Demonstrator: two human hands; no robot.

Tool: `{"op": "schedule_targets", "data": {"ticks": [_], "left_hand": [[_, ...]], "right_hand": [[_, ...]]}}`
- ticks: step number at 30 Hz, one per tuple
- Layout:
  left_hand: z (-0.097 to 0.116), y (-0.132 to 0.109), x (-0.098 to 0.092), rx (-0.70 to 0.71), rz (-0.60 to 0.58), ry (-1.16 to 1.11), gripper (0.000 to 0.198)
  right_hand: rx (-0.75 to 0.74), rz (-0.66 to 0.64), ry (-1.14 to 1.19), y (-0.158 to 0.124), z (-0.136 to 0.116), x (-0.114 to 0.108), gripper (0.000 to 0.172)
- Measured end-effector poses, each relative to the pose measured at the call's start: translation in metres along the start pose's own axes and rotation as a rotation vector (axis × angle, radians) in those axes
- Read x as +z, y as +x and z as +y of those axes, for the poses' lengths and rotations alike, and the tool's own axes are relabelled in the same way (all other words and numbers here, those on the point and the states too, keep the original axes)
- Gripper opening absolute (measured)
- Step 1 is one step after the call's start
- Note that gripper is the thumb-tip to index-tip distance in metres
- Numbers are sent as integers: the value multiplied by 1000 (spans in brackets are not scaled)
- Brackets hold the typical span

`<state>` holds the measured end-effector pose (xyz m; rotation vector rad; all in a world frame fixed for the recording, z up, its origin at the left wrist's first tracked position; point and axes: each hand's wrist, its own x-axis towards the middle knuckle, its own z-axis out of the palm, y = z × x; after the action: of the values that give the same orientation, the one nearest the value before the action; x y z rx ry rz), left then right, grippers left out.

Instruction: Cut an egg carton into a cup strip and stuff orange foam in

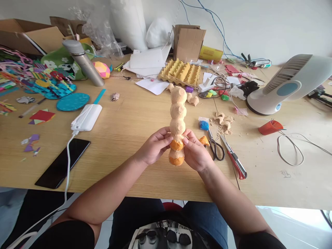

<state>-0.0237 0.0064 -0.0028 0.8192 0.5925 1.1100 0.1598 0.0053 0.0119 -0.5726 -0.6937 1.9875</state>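
Observation:
Between my two hands I hold a strip of tan egg-carton cups (177, 110), pointing away from me above the table. Orange clay-like material (177, 144) covers part of the two nearest cups. My left hand (156, 145) pinches the strip's left side with thumb and fingers. On the opposite edge, my right hand (195, 150) grips it near the orange part. Just right of that hand lie an orange lump (204, 140) and black-handled scissors (217, 148). A red utility knife (236, 160) rests farther right, and a blue packet (203, 123) sits beyond the scissors.
A yellow egg tray (180, 72) stands behind the strip, with carton scraps (223, 121) to its right. A white fan (282, 84) and orange cup (271, 127) occupy the right side. Leftward are a phone (63, 162), power bank (86, 117) and steel bottle (84, 64).

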Motion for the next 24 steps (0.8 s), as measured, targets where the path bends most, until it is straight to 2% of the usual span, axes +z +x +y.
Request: {"op": "schedule_targets", "data": {"ticks": [11,24], "left_hand": [[1,0,2,-8,-12,-8,35],[-1,-1,4,-16,-12,-18,34]], "right_hand": [[-26,-59,-10,0,0,1,43],[14,-24,-47,1,3,-4,49]]}}
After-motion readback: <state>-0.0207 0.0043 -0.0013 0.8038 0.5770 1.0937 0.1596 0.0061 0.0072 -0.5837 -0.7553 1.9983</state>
